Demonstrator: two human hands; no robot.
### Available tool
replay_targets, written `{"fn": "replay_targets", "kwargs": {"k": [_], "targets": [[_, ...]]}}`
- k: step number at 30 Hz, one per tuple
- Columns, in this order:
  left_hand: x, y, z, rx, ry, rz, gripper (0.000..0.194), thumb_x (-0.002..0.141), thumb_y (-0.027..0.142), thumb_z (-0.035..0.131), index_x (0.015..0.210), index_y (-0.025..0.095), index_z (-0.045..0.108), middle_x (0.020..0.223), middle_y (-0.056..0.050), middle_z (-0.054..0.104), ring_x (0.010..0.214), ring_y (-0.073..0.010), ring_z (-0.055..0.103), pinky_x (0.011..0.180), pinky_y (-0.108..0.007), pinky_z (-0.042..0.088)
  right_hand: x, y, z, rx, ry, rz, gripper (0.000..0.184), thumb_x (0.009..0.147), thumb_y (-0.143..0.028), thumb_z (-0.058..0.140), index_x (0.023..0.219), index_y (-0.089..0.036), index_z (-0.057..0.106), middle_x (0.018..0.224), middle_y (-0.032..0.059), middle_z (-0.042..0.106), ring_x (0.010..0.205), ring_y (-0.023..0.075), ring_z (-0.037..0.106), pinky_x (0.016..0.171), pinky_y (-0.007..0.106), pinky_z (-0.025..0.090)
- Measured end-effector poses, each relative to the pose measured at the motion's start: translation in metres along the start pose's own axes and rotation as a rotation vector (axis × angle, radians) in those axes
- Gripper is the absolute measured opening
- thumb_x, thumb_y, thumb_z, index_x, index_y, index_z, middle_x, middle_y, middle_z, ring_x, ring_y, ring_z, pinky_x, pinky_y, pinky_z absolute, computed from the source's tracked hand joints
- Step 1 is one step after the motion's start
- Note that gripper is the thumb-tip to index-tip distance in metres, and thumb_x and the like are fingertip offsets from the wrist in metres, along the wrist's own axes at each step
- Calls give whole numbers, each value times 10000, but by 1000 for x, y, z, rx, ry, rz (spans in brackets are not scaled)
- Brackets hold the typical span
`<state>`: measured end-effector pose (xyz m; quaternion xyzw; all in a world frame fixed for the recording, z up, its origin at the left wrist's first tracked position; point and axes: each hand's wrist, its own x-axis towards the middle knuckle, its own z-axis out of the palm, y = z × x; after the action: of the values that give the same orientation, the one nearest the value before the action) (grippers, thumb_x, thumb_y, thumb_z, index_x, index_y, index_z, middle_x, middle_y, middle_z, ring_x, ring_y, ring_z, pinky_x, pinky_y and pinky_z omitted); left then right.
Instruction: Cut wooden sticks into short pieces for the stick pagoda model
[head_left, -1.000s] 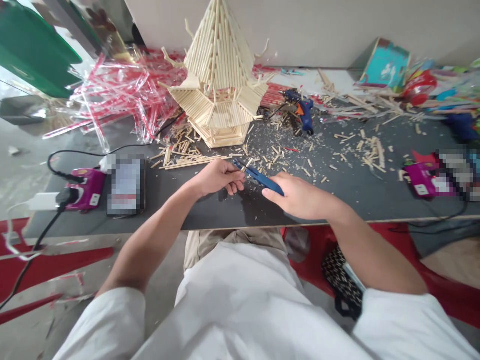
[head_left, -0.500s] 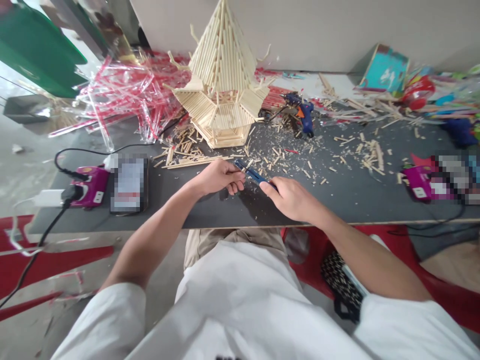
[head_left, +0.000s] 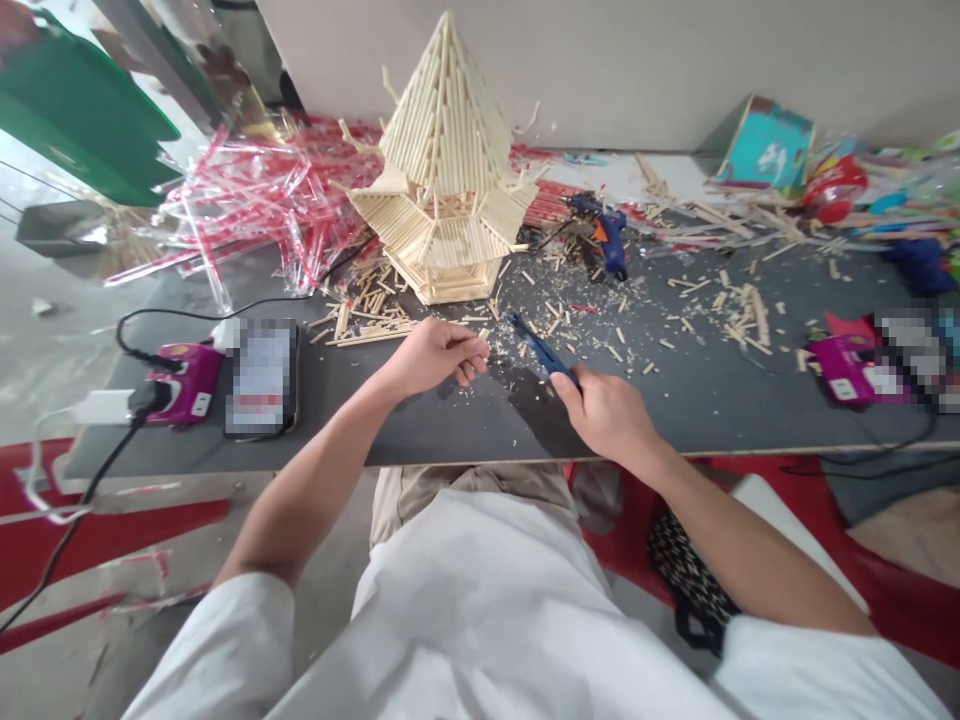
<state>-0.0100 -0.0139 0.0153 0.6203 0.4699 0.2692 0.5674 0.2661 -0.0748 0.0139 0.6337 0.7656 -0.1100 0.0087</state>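
Observation:
My left hand (head_left: 442, 357) is closed in a pinch above the table, its fingertips around a short pale wooden stick piece (head_left: 484, 335), mostly hidden by the fingers. To its right, my right hand (head_left: 611, 410) wraps round a slim blue hand cutter (head_left: 546, 352). The tool's tip points up and left, apart from the left hand. Just beyond the hands stands a pagoda-like model (head_left: 450, 130) built of thin pale sticks, with a pointed roof and flared lower eaves. Cut stick pieces (head_left: 367, 315) lie beside its base.
A blue glue gun (head_left: 613, 245) lies right of the model. Red-and-clear plastic wrappers (head_left: 277, 200) heap up at the left. A phone (head_left: 261, 380) and a purple power socket (head_left: 187, 380) sit front left; another purple socket (head_left: 844, 368) is at right. Wood scraps (head_left: 742, 315) litter the grey table (head_left: 442, 430).
My right hand has drawn the blue cutter back to the right and down, away from the left fingers. My left hand stays nearly in place, still pinching.

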Motion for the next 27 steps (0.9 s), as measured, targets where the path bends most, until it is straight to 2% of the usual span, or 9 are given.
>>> {"fn": "replay_targets", "kwargs": {"k": [3, 7, 9, 12, 14, 17, 23, 27], "targets": [[-2, -3, -11, 242, 102, 119, 305, 995, 397, 663, 889, 143, 793, 787, -51, 780, 633, -128, 719, 619, -223, 571, -4, 18, -1, -39, 146, -20, 617, 1110, -614, 287, 1047, -149, 687, 959, 176, 761, 906, 323, 721, 732, 364, 422], [-10, 2, -32, 711, 371, 350, 306, 1045, 332, 581, 968, 173, 831, 910, -63, 819, 768, -173, 744, 777, -290, 555, -3, 51, 5, -161, 379, 60, 619, 1086, -624, 378, 1177, -94, 683, 1039, 211, 734, 997, 354, 683, 840, 398, 477], [-15, 7, -41, 873, 390, 376, 333, 1061, 325, 544, 1011, 167, 833, 945, -81, 826, 829, -206, 751, 809, -316, 547, 0, 71, 14, -215, 435, 132, 658, 1073, -631, 407, 1223, -51, 678, 1048, 237, 724, 1002, 372, 667, 874, 427, 484], [-21, 9, -51, 1005, 327, 291, 334, 1068, 319, 518, 1040, 181, 821, 942, -76, 827, 845, -225, 754, 809, -330, 536, 2, 95, 29, -225, 514, 210, 724, 1048, -651, 456, 1314, -8, 658, 1128, 276, 709, 1069, 403, 640, 941, 476, 482], [-23, 5, -54, 1056, 265, 218, 327, 1063, 333, 524, 1049, 193, 819, 935, -72, 822, 837, -232, 753, 788, -333, 531, 2, 105, 38, -184, 581, 237, 767, 1035, -660, 480, 1390, 6, 617, 1220, 302, 685, 1129, 422, 615, 982, 506, 473], [-23, -3, -53, 1097, 227, 185, 352, 1063, 367, 519, 1061, 201, 830, 1067, -90, 819, 947, -260, 764, 798, -344, 536, 1, 109, 45, -115, 657, 283, 806, 1031, -662, 483, 1461, 16, 562, 1298, 326, 651, 1178, 438, 585, 1017, 542, 454], [-22, -19, -44, 959, 216, 195, 387, 1085, 384, 486, 1108, 209, 830, 1226, -81, 801, 1091, -258, 752, 959, -357, 559, 5, 105, 49, -96, 644, 327, 819, 1013, -673, 508, 1489, -8, 557, 1315, 323, 642, 1184, 440, 562, 1018, 567, 433], [-22, -27, -46, 911, 252, 227, 387, 1089, 392, 487, 1147, 213, 825, 1206, -78, 804, 1102, -257, 747, 982, -356, 551, 7, 106, 50, -114, 627, 348, 821, 1013, -672, 512, 1477, 2, 568, 1319, 325, 646, 1187, 435, 562, 1027, 558, 436]]}}
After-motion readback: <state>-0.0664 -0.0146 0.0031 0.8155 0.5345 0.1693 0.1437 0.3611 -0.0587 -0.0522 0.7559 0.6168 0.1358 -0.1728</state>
